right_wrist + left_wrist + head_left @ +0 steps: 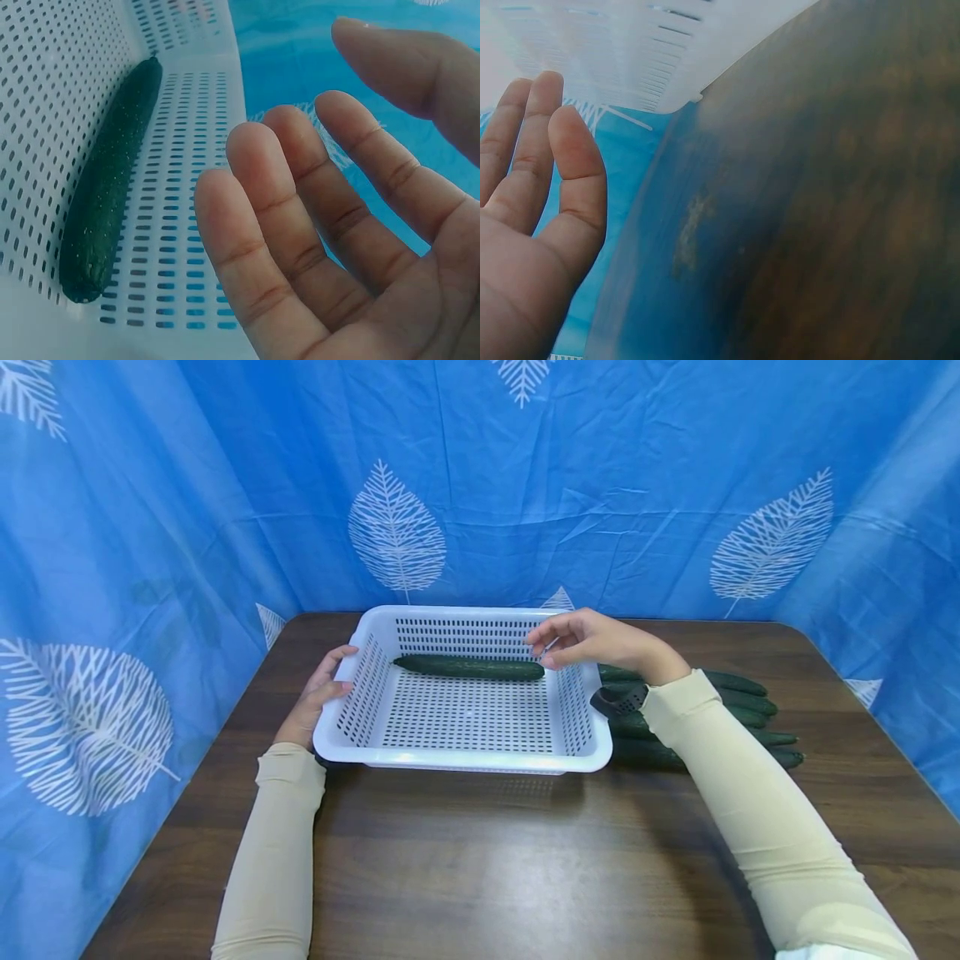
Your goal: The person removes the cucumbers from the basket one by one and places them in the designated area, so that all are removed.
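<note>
A white slotted plastic basket (pixel 465 760) stands on the brown table, and one dark green cucumber (pixel 468 667) lies lengthwise inside it, towards the far wall. At the basket's left end, my left hand (pixel 318 693) has its fingers and thumb by the outer wall. The left wrist view shows these fingers (pixel 532 150) fairly straight, near the basket's side; whether they touch is unclear. My right hand (pixel 588 639) hovers over the basket's right end, close to the cucumber's tip. In the right wrist view its fingers (pixel 259 165) are relaxed and apart, holding nothing.
Several more cucumbers (pixel 742 702) lie side by side on the table (pixel 480 860), right of the basket and partly behind my right forearm. A blue curtain (pixel 637 460) with white leaf prints hangs behind the table and around its sides.
</note>
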### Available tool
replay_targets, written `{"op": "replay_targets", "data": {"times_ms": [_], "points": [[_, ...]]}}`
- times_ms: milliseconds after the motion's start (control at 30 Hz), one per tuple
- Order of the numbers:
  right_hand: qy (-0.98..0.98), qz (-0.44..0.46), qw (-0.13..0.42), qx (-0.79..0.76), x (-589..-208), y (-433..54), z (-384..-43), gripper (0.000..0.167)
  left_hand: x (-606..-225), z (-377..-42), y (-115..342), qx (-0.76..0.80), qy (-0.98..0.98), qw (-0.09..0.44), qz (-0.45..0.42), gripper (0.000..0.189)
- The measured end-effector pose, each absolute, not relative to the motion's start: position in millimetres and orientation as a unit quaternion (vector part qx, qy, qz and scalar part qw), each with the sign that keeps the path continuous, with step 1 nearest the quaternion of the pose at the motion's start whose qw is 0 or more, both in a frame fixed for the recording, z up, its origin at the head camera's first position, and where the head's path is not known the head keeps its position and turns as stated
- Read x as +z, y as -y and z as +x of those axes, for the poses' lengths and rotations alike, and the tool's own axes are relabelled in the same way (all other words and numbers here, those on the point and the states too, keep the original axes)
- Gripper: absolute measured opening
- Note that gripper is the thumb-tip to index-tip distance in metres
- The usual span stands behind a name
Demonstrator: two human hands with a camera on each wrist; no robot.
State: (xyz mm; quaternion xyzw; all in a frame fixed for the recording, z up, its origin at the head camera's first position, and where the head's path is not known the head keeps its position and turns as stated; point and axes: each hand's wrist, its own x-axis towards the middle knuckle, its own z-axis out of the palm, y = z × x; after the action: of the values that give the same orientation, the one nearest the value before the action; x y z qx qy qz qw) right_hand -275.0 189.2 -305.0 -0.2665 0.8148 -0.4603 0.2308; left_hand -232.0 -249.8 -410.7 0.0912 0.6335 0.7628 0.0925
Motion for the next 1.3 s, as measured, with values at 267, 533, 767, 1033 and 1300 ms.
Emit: {"op": "replay_targets", "data": {"times_ms": [267,533,767,1033,1300], "points": [[-0.82,-0.245,0.234,-0.462,-307,-177,-286,0.042,-408,-234,250,0.767,-0.628,0.09,0.099,0.05],[-0.815,-0.25,0.222,-0.473,-309,-160,-296,0.04,-407,-236,250,0.77,-0.624,0.086,0.101,0.049],[-0.811,-0.262,0.205,-0.481,-313,-144,-306,0.04,-410,-239,249,0.781,-0.611,0.061,0.117,0.051],[-0.806,-0.276,0.209,-0.481,-318,-128,-316,0.039,-411,-240,249,0.784,-0.604,0.068,0.125,0.051],[-0.811,-0.269,0.211,-0.475,-324,-115,-324,0.037,-409,-239,248,0.787,-0.6,0.071,0.125,0.051]]}}
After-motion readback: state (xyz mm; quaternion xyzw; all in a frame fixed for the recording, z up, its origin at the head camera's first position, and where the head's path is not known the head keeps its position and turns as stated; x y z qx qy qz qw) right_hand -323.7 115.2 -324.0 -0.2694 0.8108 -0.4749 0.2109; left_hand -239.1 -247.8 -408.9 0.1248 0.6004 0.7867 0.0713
